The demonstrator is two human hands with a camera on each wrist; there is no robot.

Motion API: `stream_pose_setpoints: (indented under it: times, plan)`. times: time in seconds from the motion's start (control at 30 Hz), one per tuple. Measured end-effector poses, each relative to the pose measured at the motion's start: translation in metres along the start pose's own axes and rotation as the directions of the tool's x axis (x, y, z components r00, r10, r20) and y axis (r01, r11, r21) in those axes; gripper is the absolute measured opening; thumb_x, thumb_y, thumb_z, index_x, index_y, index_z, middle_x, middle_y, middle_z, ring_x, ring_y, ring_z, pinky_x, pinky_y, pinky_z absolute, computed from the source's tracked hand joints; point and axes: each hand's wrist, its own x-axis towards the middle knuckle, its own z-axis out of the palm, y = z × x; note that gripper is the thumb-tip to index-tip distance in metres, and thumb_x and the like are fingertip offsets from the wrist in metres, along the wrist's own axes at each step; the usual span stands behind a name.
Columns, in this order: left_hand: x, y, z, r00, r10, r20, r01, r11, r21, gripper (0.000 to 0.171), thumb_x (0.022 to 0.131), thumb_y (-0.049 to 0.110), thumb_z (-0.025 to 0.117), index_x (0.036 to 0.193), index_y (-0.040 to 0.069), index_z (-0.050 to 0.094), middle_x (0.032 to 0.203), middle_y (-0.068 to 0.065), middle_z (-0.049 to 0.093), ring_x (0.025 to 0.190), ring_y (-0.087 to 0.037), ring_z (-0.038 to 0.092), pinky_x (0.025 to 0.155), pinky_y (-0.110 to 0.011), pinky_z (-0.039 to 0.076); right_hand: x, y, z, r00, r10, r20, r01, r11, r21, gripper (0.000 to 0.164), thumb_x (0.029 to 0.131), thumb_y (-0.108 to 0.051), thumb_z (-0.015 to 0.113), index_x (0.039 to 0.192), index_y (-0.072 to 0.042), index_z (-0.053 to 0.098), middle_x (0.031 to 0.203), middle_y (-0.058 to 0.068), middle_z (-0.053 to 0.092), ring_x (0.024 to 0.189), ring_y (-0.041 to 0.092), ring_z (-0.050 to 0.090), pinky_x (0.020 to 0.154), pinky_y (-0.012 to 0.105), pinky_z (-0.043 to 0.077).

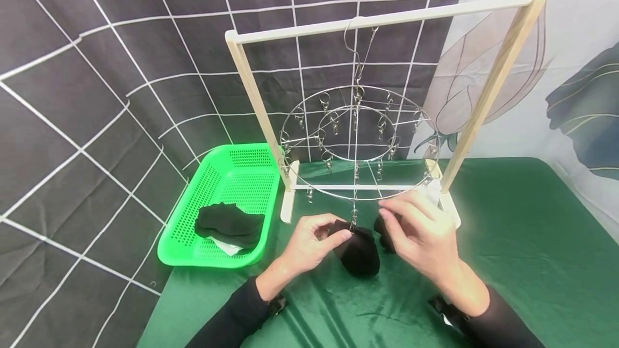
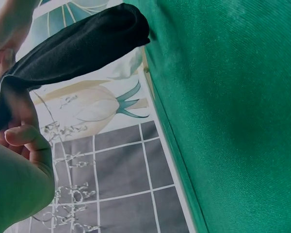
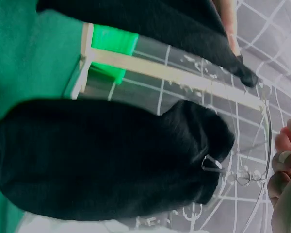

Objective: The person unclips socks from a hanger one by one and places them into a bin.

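Note:
In the head view my left hand (image 1: 309, 243) pinches the upper edge of a black sock (image 1: 360, 256) between thumb and fingers. A metal clip (image 1: 354, 218) on the near side of the round hanger (image 1: 333, 196) meets that edge; I cannot tell whether it bites the cloth. My right hand (image 1: 425, 232) is raised at the hanger's near right rim, fingers loosely bent, with no cloth in them. Partly behind it is a second black sock (image 1: 382, 232). The right wrist view shows this sock (image 3: 102, 160) hanging from a clip (image 3: 212, 164), beside my right fingers (image 3: 286, 158).
The hanger, with several clips, hangs from a wooden stand (image 1: 387, 17) on green cloth (image 1: 522, 240). A green basket (image 1: 217, 259) at left holds folded black cloth (image 1: 229, 224) and something white under it. Something white (image 1: 432, 191) shows behind my right hand.

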Motion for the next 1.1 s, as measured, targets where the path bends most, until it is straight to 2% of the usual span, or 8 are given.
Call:
stream_pose_setpoints:
  times: [0.2, 0.33, 0.47, 0.67, 0.8, 0.9, 0.97, 1.1]
  plan:
    - [0.001, 0.003, 0.001, 0.999, 0.031, 0.015, -0.031, 1.0, 0.005, 0.009, 0.086, 0.008, 0.07, 0.094, 0.008, 0.07, 0.075, -0.001, 0.064, 0.048, -0.007, 0.041, 0.04, -0.025, 0.035, -0.007, -0.009, 0.007, 0.986, 0.053, 0.158, -0.066, 0.995, 0.077, 0.016, 0.082, -0.009, 0.072, 0.096, 0.0, 0.072, 0.085, 0.009, 0.069, 0.055, 0.008, 0.048, 0.052, 0.012, 0.038]
    - [0.002, 0.004, 0.003, 0.999, 0.023, 0.023, -0.023, 1.0, 0.0, 0.007, 0.086, 0.007, 0.069, 0.093, 0.007, 0.07, 0.069, -0.001, 0.061, 0.048, -0.007, 0.042, 0.04, -0.026, 0.035, -0.009, -0.013, 0.014, 0.97, 0.122, 0.211, -0.152, 0.979, 0.137, 0.027, 0.073, 0.001, 0.077, 0.1, -0.004, 0.072, 0.089, 0.009, 0.07, 0.057, 0.006, 0.049, 0.053, 0.012, 0.039]
    - [0.002, 0.006, 0.005, 1.0, 0.012, 0.012, -0.013, 0.999, 0.032, 0.009, 0.085, 0.005, 0.07, 0.093, 0.008, 0.07, 0.065, 0.0, 0.057, 0.047, -0.007, 0.041, 0.041, -0.026, 0.034, -0.01, -0.013, 0.019, 0.962, 0.173, 0.209, -0.215, 0.956, 0.199, 0.032, 0.067, 0.009, 0.077, 0.096, -0.005, 0.073, 0.086, 0.009, 0.069, 0.057, 0.006, 0.047, 0.052, 0.013, 0.036]
    - [0.001, 0.008, 0.006, 1.0, -0.004, 0.0, 0.004, 0.998, 0.064, 0.008, 0.084, 0.008, 0.072, 0.092, 0.01, 0.071, 0.06, 0.002, 0.053, 0.046, -0.009, 0.039, 0.04, -0.026, 0.032, -0.012, -0.013, 0.022, 0.946, 0.256, 0.197, -0.305, 0.909, 0.285, 0.029, 0.066, 0.015, 0.075, 0.088, -0.004, 0.074, 0.081, 0.01, 0.07, 0.054, 0.005, 0.044, 0.047, 0.015, 0.033]
    - [-0.001, 0.007, 0.007, 1.0, -0.007, 0.01, 0.007, 0.997, 0.077, 0.007, 0.084, 0.011, 0.073, 0.091, 0.01, 0.072, 0.064, 0.002, 0.058, 0.045, -0.011, 0.039, 0.039, -0.027, 0.032, -0.014, -0.014, 0.022, 0.936, 0.297, 0.188, -0.346, 0.872, 0.347, 0.029, 0.065, 0.018, 0.073, 0.086, -0.001, 0.074, 0.08, 0.013, 0.071, 0.056, 0.008, 0.054, 0.046, 0.015, 0.037]
    - [-0.004, 0.006, 0.006, 1.0, -0.008, 0.016, 0.006, 0.995, 0.097, 0.007, 0.084, 0.012, 0.073, 0.091, 0.011, 0.072, 0.068, 0.003, 0.061, 0.045, -0.011, 0.039, 0.04, -0.026, 0.032, -0.014, -0.015, 0.022, 0.937, 0.302, 0.177, -0.347, 0.863, 0.366, 0.028, 0.065, 0.019, 0.073, 0.086, 0.0, 0.073, 0.081, 0.014, 0.071, 0.062, 0.013, 0.062, 0.047, 0.015, 0.041]
    - [-0.007, 0.006, 0.002, 1.0, -0.019, 0.007, 0.018, 0.994, 0.111, 0.008, 0.084, 0.012, 0.073, 0.091, 0.011, 0.072, 0.068, 0.003, 0.062, 0.046, -0.009, 0.039, 0.04, -0.024, 0.032, -0.014, -0.014, 0.022, 0.94, 0.296, 0.17, -0.34, 0.861, 0.378, 0.029, 0.065, 0.02, 0.073, 0.087, 0.0, 0.073, 0.081, 0.015, 0.071, 0.064, 0.016, 0.064, 0.048, 0.016, 0.041]
    - [-0.016, 0.004, -0.017, 0.994, -0.104, -0.026, 0.106, 0.992, 0.063, 0.008, 0.086, 0.01, 0.07, 0.093, 0.008, 0.071, 0.076, -0.001, 0.068, 0.054, -0.007, 0.054, 0.047, -0.023, 0.045, -0.013, -0.014, 0.022, 0.943, 0.285, 0.17, -0.33, 0.862, 0.384, 0.027, 0.065, 0.018, 0.073, 0.086, 0.0, 0.073, 0.081, 0.015, 0.071, 0.059, 0.013, 0.059, 0.046, 0.015, 0.039]
